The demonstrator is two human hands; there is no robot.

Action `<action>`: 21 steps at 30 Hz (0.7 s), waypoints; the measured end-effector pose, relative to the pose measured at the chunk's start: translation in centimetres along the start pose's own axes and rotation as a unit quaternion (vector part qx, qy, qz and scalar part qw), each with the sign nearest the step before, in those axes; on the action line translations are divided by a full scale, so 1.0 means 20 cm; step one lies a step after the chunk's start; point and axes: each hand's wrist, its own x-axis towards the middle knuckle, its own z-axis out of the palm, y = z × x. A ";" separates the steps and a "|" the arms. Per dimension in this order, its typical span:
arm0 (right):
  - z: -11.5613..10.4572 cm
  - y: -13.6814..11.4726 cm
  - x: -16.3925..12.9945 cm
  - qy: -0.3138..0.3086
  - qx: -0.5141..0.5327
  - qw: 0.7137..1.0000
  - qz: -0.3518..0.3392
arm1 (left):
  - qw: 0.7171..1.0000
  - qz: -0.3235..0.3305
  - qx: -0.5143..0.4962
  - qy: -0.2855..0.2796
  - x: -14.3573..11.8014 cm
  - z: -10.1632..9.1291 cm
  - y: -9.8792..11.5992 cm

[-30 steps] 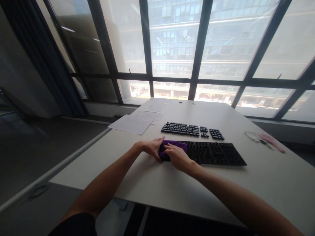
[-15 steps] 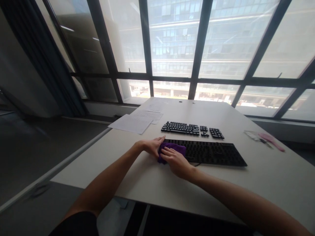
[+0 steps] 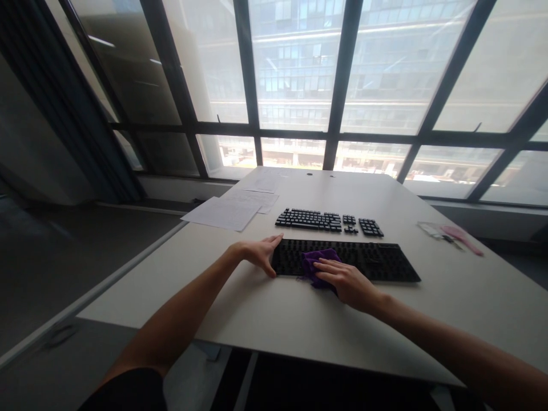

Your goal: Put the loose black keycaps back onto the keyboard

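Papers [image 3: 222, 214] lie left of centre in the frame, on a white desk [image 3: 171, 291]. Just right of them, my left hand [image 3: 258, 253] stays at the left end of a black keyboard [image 3: 391, 264], where it was half a second ago. The purple cloth [image 3: 321, 257], then bunched beside that hand, has slid right along the keyboard, baring a stretch of its left end in mid-frame. My right hand [image 3: 353, 285] has travelled with it.

My left forearm climbs from the lower left; thumb and fingers are spread apart, fingertips at the keyboard's upper left corner, thumb at the lower. My right forearm slants in from the lower right, palm down, fingers close together and laid over the cloth, which overhangs the keyboard's near edge. The right thumb is hidden, so I cannot tell whether I am pinching the fabric.

Loose black keys [image 3: 308, 220] sit in groups above the keyboard; a pink-handled tool [image 3: 464, 240] lies at far right.
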 end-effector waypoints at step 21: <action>0.27 -0.05 0.66 0.022 0.040 0.997 0.060 | 0.997 0.053 -0.014 0.048 0.02 0.02 -0.07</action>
